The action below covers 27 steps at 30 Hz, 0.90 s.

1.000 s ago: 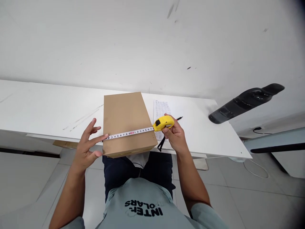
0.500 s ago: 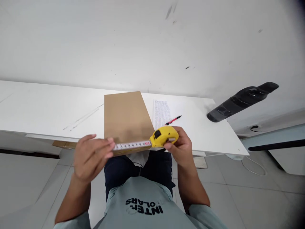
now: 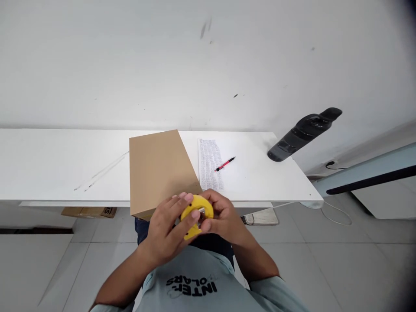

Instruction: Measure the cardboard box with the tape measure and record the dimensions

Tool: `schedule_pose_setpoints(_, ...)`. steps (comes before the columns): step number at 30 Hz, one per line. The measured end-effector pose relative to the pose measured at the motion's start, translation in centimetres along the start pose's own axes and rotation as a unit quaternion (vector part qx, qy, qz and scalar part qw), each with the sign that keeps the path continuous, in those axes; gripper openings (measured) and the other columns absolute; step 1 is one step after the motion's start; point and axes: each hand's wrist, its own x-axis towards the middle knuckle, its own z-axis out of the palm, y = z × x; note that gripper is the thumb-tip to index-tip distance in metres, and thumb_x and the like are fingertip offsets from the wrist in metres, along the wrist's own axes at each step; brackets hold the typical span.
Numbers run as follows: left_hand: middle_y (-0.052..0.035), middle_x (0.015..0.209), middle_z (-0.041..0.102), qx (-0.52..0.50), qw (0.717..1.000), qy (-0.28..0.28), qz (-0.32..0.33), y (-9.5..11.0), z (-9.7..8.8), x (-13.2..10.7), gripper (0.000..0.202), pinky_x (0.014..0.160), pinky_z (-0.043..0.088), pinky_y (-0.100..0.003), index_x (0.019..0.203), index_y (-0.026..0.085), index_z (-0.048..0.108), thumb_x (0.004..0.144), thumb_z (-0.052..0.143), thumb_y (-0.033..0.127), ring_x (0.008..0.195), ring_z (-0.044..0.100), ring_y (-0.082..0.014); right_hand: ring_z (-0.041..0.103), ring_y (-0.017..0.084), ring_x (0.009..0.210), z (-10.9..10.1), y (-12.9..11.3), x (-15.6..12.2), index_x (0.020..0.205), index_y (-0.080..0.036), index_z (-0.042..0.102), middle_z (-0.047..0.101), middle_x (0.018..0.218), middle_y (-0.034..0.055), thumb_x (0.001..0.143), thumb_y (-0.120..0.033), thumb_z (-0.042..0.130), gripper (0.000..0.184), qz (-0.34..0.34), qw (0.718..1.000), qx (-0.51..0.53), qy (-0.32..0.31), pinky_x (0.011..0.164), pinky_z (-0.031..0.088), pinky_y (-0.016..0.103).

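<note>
A yellow tape measure is between my two hands, close to my body at the table's front edge. My left hand is closed on its left side, fingers over the case. Around the right side of the case, my right hand is closed too. No length of white blade shows outside the case. Just beyond my hands lies a brown cardboard box, its near end jutting over the table edge.
On the white table lie a printed sheet and a red-and-black pen. A black bottle-like object stands at the right. Another cardboard box sits below the table at left, and a wall runs behind.
The blade stretched between my hands has gone back into the case. My hands have come together, the left moving right and the right moving left and nearer my body.
</note>
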Motion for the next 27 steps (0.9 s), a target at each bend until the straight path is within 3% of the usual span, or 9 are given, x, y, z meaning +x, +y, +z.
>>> schedule_pose_setpoints(4,-0.0135,0.137,0.067,-0.004,0.997,-0.036,-0.071,-0.6,-0.6,0.4,0.063,0.098,0.062,-0.040,0.149,0.030,0.046,0.093,0.073,0.031,0.127,0.066,-0.0258,0.070,0.021,0.088,-3.8,-1.8,1.1,0.140,-0.029,0.055,0.074,0.109,0.0065,0.087,-0.063,0.072,0.065,-0.061,0.979,-0.186,-0.053,0.077,0.057,0.036)
schedule_pose_setpoints(6,-0.0128,0.139,0.066,0.018,0.991,-0.024,-0.134,-1.2,-1.0,0.4,0.069,0.099,0.061,-0.042,0.148,0.031,0.046,0.088,0.080,0.032,0.128,0.066,-0.0273,0.070,0.025,0.103,-8.1,-3.4,2.6,0.150,-0.031,0.048,0.073,0.121,0.0100,0.102,-0.058,0.051,0.055,-0.093,0.930,-0.352,0.055,0.086,0.056,0.041)
schedule_pose_setpoints(8,-0.0128,0.141,0.065,0.055,0.982,0.000,-0.181,-1.8,-1.1,0.3,0.072,0.102,0.059,-0.045,0.147,0.031,0.048,0.083,0.084,0.028,0.129,0.066,-0.0287,0.069,0.031,0.105,-13.2,-4.5,4.6,0.157,-0.022,0.040,0.072,0.121,0.0159,0.108,-0.043,0.037,0.053,-0.030,0.800,-0.563,0.205,0.085,0.054,0.043)
schedule_pose_setpoints(9,-0.0132,0.142,0.064,0.077,0.978,0.009,-0.194,-2.2,-1.1,0.2,0.073,0.102,0.059,-0.046,0.146,0.030,0.049,0.082,0.085,0.026,0.129,0.065,-0.0292,0.069,0.034,0.106,-15.7,-4.8,5.6,0.157,-0.016,0.040,0.071,0.125,0.0197,0.108,-0.035,0.034,0.052,0.034,0.715,-0.667,0.208,0.084,0.053,0.044)
schedule_pose_setpoints(10,-0.0136,0.142,0.064,0.099,0.975,0.014,-0.197,-2.5,-1.0,0.2,0.074,0.101,0.059,-0.046,0.146,0.030,0.049,0.082,0.085,0.026,0.129,0.066,-0.0294,0.069,0.035,0.109,-17.9,-4.7,6.6,0.158,-0.014,0.038,0.070,0.130,0.0213,0.108,-0.028,0.031,0.053,0.095,0.646,-0.741,0.157,0.082,0.052,0.043)
schedule_pose_setpoints(14,-0.0133,0.138,0.067,0.147,0.971,0.019,-0.190,-4.1,-0.4,0.4,0.074,0.101,0.058,-0.044,0.146,0.029,0.050,0.081,0.086,0.031,0.125,0.068,-0.0296,0.072,0.031,0.095,-23.1,-2.7,9.2,0.145,-0.022,0.057,0.077,0.117,0.0141,0.102,-0.023,0.047,0.044,0.142,0.619,-0.771,0.042,0.072,0.048,0.035)
schedule_pose_setpoints(20,-0.0087,0.138,0.068,0.146,0.952,-0.035,-0.268,-6.1,-0.2,2.1,0.059,0.102,0.055,-0.043,0.141,0.031,0.056,0.088,0.078,0.042,0.126,0.067,-0.0295,0.070,0.029,0.091,-24.3,0.3,9.5,0.132,-0.018,0.062,0.076,0.106,0.0152,0.104,-0.021,0.042,0.035,0.131,0.603,-0.787,0.002,0.073,0.044,0.033)
schedule_pose_setpoints(23,-0.0070,0.138,0.069,0.175,0.941,-0.075,-0.280,-6.7,0.2,2.8,0.052,0.104,0.052,-0.044,0.138,0.031,0.058,0.091,0.072,0.047,0.126,0.067,-0.0306,0.069,0.029,0.090,-24.6,0.9,9.4,0.132,-0.014,0.061,0.074,0.111,0.0189,0.101,-0.015,0.041,0.036,0.119,0.623,-0.773,0.012,0.071,0.042,0.033)
schedule_pose_setpoints(27,-0.0071,0.139,0.068,0.220,0.913,-0.079,-0.335,-7.0,0.9,3.0,0.059,0.109,0.046,-0.049,0.143,0.030,0.054,0.090,0.068,0.051,0.124,0.067,-0.0336,0.067,0.027,0.082,-24.8,0.9,9.4,0.117,-0.012,0.066,0.074,0.104,0.0193,0.097,-0.013,0.047,0.027,0.102,0.677,-0.727,0.055,0.069,0.041,0.033)
